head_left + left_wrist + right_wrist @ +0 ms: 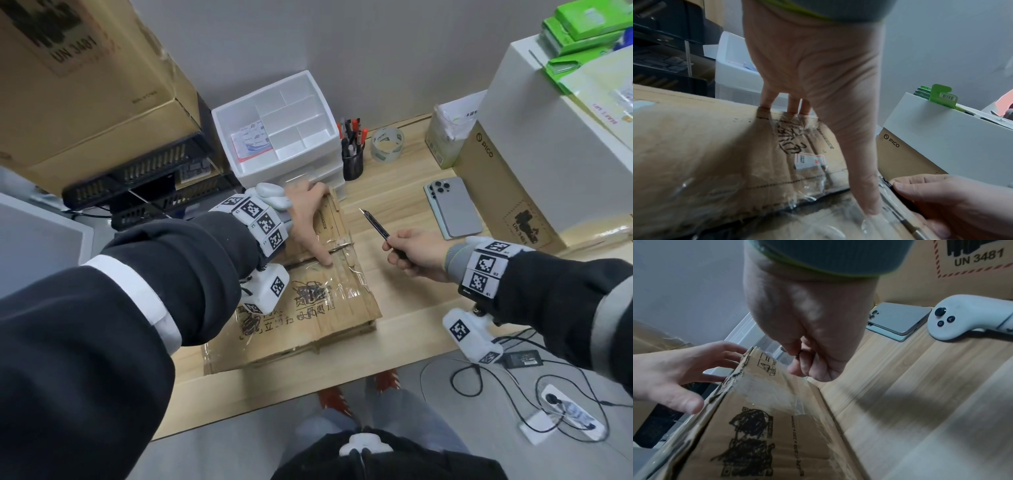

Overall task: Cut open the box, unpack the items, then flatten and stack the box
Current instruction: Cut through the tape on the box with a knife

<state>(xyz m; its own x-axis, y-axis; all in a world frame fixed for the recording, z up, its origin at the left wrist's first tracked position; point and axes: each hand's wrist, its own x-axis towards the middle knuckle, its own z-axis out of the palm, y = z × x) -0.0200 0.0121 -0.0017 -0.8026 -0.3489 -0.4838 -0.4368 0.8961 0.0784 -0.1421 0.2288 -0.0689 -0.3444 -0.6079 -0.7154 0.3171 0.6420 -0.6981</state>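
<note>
A worn brown cardboard box (308,308), sealed with clear tape, lies on the wooden table (411,308). My left hand (308,222) presses flat on its far top, fingers spread and thumb on the taped centre seam. In the left wrist view the thumb (865,186) sits on the glossy tape of the box (705,146). My right hand (404,251) grips a black utility knife (375,222) just right of the box, above the table, blade tip pointing up and left. The right wrist view shows the curled right hand (807,329) beside the box's corner (766,418).
A white drawer organizer (277,126), a pen cup (352,157) and a tape roll (387,144) stand behind the box. A phone (452,207) and a PICO carton (507,192) are at the right. Large cartons and black trays (137,181) fill the left.
</note>
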